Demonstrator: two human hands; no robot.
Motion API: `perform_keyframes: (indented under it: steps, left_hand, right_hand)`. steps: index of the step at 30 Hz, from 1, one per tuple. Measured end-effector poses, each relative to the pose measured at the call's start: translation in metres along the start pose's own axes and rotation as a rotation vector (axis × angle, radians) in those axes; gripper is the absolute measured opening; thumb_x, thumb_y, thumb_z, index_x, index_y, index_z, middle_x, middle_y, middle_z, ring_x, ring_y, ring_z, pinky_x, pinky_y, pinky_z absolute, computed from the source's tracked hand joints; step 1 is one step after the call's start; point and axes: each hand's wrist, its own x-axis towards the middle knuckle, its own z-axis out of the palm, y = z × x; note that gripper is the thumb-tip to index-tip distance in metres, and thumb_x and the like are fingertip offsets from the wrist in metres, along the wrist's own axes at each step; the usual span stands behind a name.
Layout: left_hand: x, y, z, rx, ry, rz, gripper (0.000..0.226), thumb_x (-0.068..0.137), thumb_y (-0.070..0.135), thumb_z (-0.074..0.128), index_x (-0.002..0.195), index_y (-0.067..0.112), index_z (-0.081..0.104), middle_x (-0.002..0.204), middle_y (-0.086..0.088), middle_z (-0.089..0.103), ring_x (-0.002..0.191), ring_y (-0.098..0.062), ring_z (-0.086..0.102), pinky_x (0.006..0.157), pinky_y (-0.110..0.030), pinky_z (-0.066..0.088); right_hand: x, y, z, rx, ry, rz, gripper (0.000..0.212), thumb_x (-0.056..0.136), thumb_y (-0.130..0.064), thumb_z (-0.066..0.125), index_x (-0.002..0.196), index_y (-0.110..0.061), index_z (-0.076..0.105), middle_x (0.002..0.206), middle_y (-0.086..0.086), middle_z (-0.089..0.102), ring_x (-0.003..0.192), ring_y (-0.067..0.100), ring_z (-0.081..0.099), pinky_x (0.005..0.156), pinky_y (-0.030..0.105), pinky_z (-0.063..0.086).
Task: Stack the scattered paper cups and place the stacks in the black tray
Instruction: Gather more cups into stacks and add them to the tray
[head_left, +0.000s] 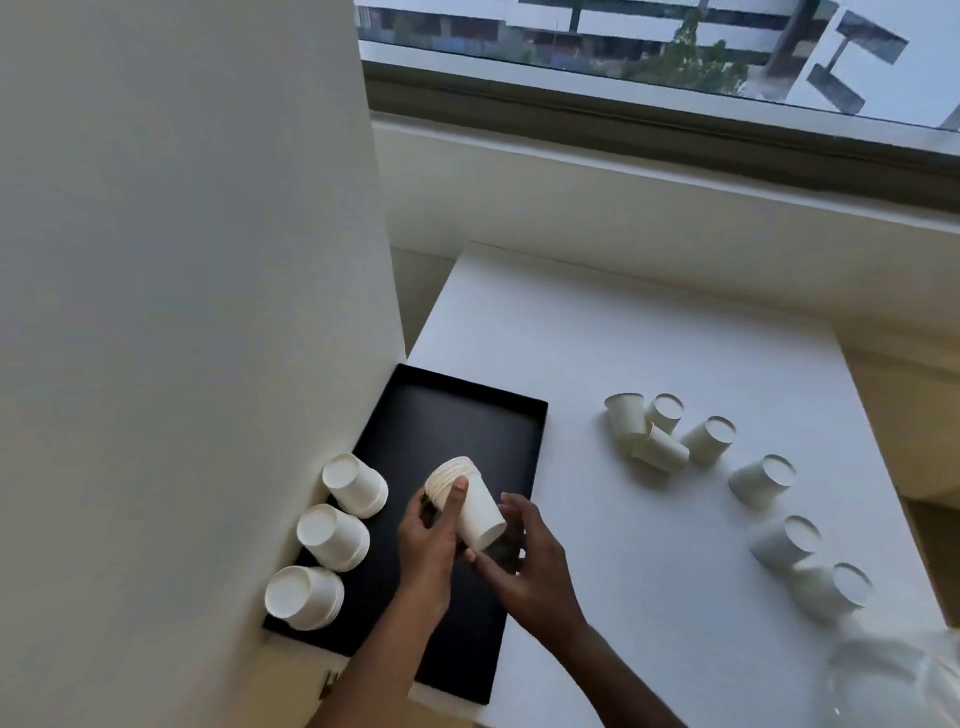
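Note:
A black tray (457, 415) lies at the table's left edge against a white wall. Three upside-down stacks of white paper cups (332, 535) stand in a row along its left side. Above the tray's middle, my left hand (426, 545) is shut on a tilted stack of cups (467, 499), rims pointing up-left. My right hand (524, 561) sits just right of that stack, fingers spread near its base and touching it lightly. Several loose cups lie on the white table (623, 338) to the right: a cluster (654, 431) and others (763, 480) trailing toward the near right.
A white wall (182, 312) rises directly left of the tray. A window ledge (675, 182) runs behind the table. Clear crumpled plastic (893, 680) lies at the near right corner. The table's right edge drops off beside the loose cups.

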Motion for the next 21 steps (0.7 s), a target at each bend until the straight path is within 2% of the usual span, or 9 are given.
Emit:
perform_keyframes:
  steps: [2, 4, 8, 10, 12, 14, 17, 21]
  left_hand:
    - [0.007, 0.002, -0.006, -0.043, 0.036, -0.066, 0.035, 0.090, 0.042, 0.076, 0.116, 0.019, 0.070, 0.102, -0.009, 0.079, 0.081, -0.022, 0.075, 0.049, -0.026, 0.051]
    - [0.015, 0.002, -0.012, -0.109, 0.066, -0.135, 0.037, 0.093, 0.046, 0.072, 0.114, 0.016, 0.071, 0.094, -0.007, 0.078, 0.071, -0.018, 0.070, 0.051, -0.026, 0.051]
    - [0.031, -0.004, -0.018, -0.234, 0.130, -0.263, 0.043, 0.097, 0.050, 0.065, 0.109, 0.009, 0.073, 0.086, -0.010, 0.078, 0.081, -0.026, 0.070, 0.079, -0.043, 0.054]
    - [0.037, -0.007, -0.023, -0.297, 0.152, -0.309, 0.046, 0.098, 0.050, 0.062, 0.110, 0.007, 0.073, 0.089, -0.012, 0.078, 0.087, -0.030, 0.071, 0.087, -0.047, 0.054]
    - [0.042, -0.008, -0.028, -0.362, 0.141, -0.369, 0.047, 0.100, 0.050, 0.058, 0.111, 0.006, 0.072, 0.097, -0.014, 0.078, 0.088, -0.031, 0.073, 0.082, -0.043, 0.058]
    - [0.046, -0.007, -0.032, -0.408, 0.104, -0.426, 0.045, 0.103, 0.046, 0.054, 0.113, 0.006, 0.071, 0.102, -0.016, 0.077, 0.085, -0.030, 0.073, 0.066, -0.037, 0.060]
    - [0.046, -0.002, -0.037, -0.432, 0.039, -0.492, 0.034, 0.104, 0.030, 0.050, 0.110, 0.005, 0.072, 0.088, -0.015, 0.077, 0.079, -0.029, 0.072, 0.054, -0.032, 0.059]
    - [0.044, 0.001, -0.042, -0.479, 0.018, -0.525, 0.028, 0.104, 0.013, 0.045, 0.096, 0.001, 0.069, 0.074, -0.015, 0.074, 0.076, -0.028, 0.068, 0.048, -0.031, 0.059]
  right_hand:
    - [0.007, 0.001, 0.014, -0.048, 0.019, -0.055, 0.067, 0.076, -0.022, 0.085, 0.135, -0.020, 0.052, 0.125, -0.009, 0.060, 0.106, 0.009, 0.067, 0.076, 0.021, 0.060]
    - [0.014, -0.002, 0.025, -0.098, 0.037, -0.102, 0.063, 0.076, -0.018, 0.084, 0.132, -0.020, 0.055, 0.123, -0.009, 0.059, 0.105, 0.008, 0.065, 0.075, 0.020, 0.059]
    - [0.031, -0.007, 0.040, -0.211, 0.047, -0.145, 0.054, 0.076, -0.015, 0.078, 0.127, -0.019, 0.059, 0.121, -0.008, 0.059, 0.106, 0.007, 0.062, 0.082, 0.024, 0.057]
    - [0.040, -0.010, 0.048, -0.262, 0.037, -0.140, 0.054, 0.076, -0.015, 0.075, 0.128, -0.016, 0.059, 0.123, -0.005, 0.061, 0.107, 0.011, 0.062, 0.089, 0.018, 0.051]
    - [0.049, -0.012, 0.054, -0.309, 0.012, -0.131, 0.056, 0.076, -0.015, 0.073, 0.130, -0.014, 0.060, 0.126, -0.003, 0.062, 0.110, 0.013, 0.063, 0.093, 0.016, 0.047]
    - [0.059, -0.015, 0.060, -0.342, -0.017, -0.120, 0.058, 0.076, -0.016, 0.074, 0.133, -0.012, 0.059, 0.128, -0.001, 0.063, 0.112, 0.015, 0.063, 0.097, 0.022, 0.049]
    - [0.072, -0.018, 0.067, -0.375, -0.061, -0.082, 0.063, 0.078, -0.025, 0.078, 0.136, -0.012, 0.057, 0.130, 0.001, 0.061, 0.114, 0.016, 0.061, 0.095, 0.019, 0.044]
    - [0.082, -0.024, 0.077, -0.399, -0.111, -0.035, 0.067, 0.079, -0.022, 0.077, 0.141, -0.015, 0.052, 0.134, 0.003, 0.057, 0.119, 0.022, 0.058, 0.098, 0.022, 0.041]
